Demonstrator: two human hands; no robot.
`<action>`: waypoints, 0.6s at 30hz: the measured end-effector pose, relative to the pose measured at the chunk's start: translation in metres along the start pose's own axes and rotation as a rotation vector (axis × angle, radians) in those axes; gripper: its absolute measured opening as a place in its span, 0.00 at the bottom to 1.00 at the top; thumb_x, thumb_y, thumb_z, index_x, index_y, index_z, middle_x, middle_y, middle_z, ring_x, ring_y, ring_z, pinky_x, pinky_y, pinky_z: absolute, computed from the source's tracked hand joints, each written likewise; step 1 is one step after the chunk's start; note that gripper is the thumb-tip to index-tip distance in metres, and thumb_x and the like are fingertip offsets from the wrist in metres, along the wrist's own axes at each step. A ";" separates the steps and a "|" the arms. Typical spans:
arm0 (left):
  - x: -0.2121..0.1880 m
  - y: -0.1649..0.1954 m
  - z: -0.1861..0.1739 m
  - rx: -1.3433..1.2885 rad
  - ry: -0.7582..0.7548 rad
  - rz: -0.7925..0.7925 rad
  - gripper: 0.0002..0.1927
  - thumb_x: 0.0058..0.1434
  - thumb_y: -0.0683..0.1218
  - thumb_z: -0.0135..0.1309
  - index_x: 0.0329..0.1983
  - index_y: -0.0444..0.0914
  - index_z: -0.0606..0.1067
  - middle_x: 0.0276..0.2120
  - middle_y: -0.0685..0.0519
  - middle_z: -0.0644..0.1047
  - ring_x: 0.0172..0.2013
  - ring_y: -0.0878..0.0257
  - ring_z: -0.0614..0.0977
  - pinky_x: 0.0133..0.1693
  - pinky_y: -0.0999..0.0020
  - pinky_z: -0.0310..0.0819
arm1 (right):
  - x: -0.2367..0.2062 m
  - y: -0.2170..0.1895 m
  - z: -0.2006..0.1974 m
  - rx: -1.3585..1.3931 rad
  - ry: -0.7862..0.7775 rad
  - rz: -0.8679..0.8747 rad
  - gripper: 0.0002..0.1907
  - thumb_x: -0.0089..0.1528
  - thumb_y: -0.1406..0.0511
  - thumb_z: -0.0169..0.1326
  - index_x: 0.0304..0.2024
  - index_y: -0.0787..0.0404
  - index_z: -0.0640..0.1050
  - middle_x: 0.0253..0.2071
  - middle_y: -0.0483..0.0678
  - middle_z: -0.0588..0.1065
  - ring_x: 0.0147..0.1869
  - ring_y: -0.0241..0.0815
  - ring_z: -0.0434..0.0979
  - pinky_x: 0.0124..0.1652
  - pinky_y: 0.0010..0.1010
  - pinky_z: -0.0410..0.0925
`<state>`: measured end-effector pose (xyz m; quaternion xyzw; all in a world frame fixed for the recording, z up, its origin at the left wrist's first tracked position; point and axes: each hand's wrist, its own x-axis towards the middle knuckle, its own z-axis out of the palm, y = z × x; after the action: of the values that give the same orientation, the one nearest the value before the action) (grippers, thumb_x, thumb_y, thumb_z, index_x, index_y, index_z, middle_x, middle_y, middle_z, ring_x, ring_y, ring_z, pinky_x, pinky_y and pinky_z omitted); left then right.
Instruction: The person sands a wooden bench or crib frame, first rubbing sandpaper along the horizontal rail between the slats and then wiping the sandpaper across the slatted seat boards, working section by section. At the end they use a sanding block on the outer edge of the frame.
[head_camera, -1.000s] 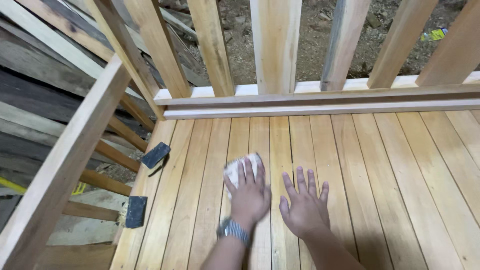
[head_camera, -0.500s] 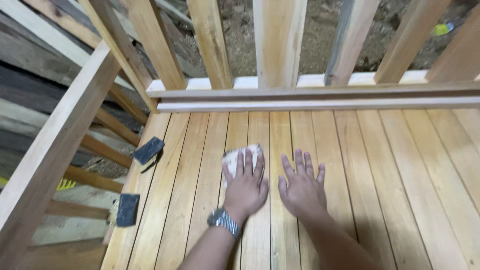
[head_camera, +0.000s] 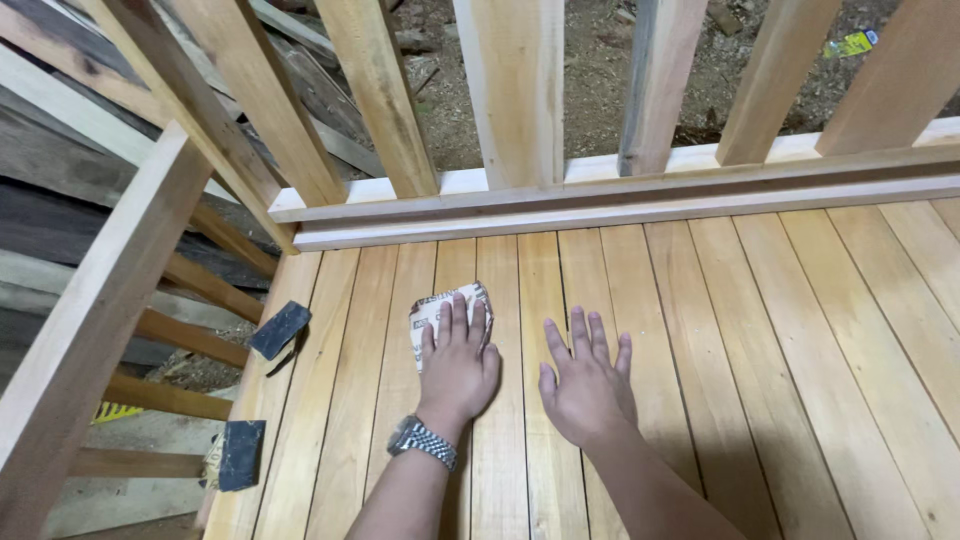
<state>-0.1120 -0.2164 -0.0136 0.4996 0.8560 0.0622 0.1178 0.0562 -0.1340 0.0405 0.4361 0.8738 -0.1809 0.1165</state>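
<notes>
The person's left hand (head_camera: 458, 365) lies flat on a folded piece of sandpaper (head_camera: 440, 312), fingers together and pressing it against the slatted wooden floor (head_camera: 760, 330), a short way in from the bottom rail (head_camera: 620, 205) of the railing; the grip is a flat-palmed press rather than a closed grasp, with the paper's pale, printed back showing past the fingertips. The right hand (head_camera: 588, 385) rests just beside it, fingers spread, palm down on the bare boards and holding nothing. To do this rubbing well, it seems sensible to keep the pressure even across the fingers, work along the grain of the boards rather than across the seams, and let the free hand take the body's weight so the sanding hand can slide freely. A metal wristwatch (head_camera: 422, 440) sits on the left wrist. Two dark blocks (head_camera: 280, 330) sit at the floor's left edge by the angled post (head_camera: 90, 330), possibly sanding blocks, though the view is too oblique to be sure. The gritty face of the paper is hidden under the hand, so its wear cannot be judged, and both forearms are cut off by the lower edge. The upright balusters (head_camera: 515, 90) run out of the top of the view.
</notes>
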 end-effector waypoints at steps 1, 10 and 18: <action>0.000 -0.003 -0.002 -0.002 -0.011 -0.018 0.35 0.67 0.57 0.34 0.76 0.44 0.53 0.76 0.43 0.49 0.75 0.48 0.48 0.70 0.46 0.35 | 0.000 -0.001 -0.001 0.000 -0.004 0.000 0.35 0.66 0.51 0.38 0.75 0.42 0.51 0.79 0.50 0.40 0.81 0.50 0.33 0.71 0.56 0.32; 0.083 -0.025 -0.025 -0.004 -0.097 -0.014 0.36 0.67 0.58 0.30 0.78 0.45 0.49 0.78 0.54 0.44 0.76 0.57 0.44 0.71 0.45 0.33 | -0.003 -0.002 -0.004 -0.019 -0.031 -0.010 0.36 0.66 0.51 0.37 0.77 0.43 0.49 0.80 0.51 0.39 0.81 0.51 0.31 0.71 0.57 0.31; 0.047 -0.038 -0.027 0.048 -0.149 0.137 0.39 0.62 0.56 0.36 0.78 0.45 0.51 0.77 0.50 0.48 0.76 0.57 0.47 0.70 0.40 0.32 | 0.000 -0.001 -0.006 -0.032 -0.068 -0.002 0.37 0.66 0.51 0.36 0.78 0.42 0.47 0.81 0.51 0.38 0.81 0.51 0.30 0.71 0.58 0.31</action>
<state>-0.1731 -0.1942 -0.0030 0.5630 0.8098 0.0123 0.1647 0.0548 -0.1318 0.0461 0.4267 0.8726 -0.1819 0.1530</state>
